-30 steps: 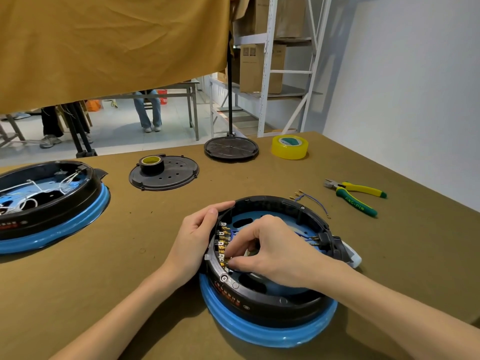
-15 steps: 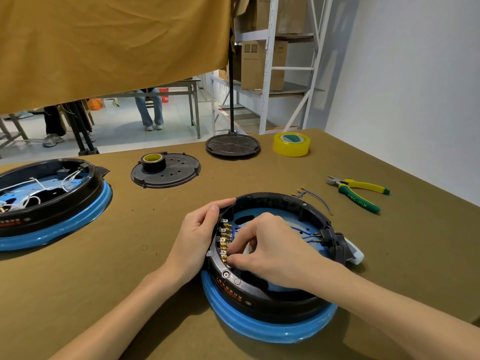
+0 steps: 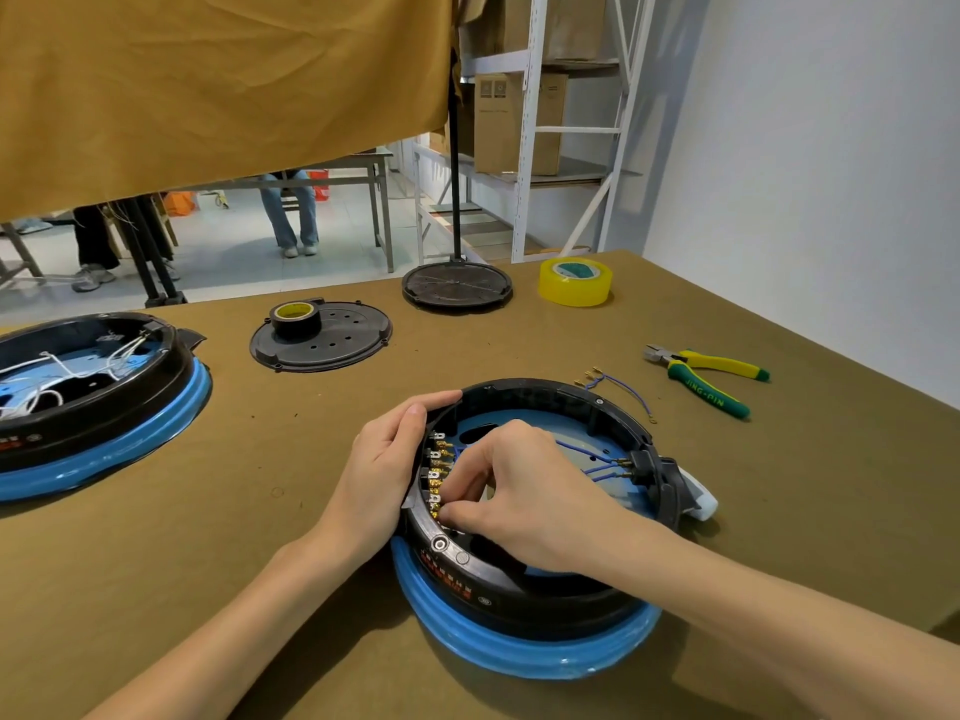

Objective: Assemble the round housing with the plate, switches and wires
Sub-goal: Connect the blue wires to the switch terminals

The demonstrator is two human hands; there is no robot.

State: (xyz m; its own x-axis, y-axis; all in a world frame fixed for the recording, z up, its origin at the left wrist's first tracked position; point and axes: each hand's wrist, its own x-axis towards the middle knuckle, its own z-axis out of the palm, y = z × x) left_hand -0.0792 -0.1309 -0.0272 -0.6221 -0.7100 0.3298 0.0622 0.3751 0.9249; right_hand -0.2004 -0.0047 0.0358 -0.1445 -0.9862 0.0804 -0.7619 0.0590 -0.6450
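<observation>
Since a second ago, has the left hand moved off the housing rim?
No. The left hand still grips the same spot on the rim of the housing, beside the row of brass terminals.

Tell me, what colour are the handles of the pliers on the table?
Yellow and green, seen in the head view: pliers.

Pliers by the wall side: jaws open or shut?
Shut. The pliers lie flat on the table, tips together, yellow and green handles slightly apart.

Bright, even daylight, soft shadows under the forearms, sharp focus, wide-angle bending at the edges.
</observation>
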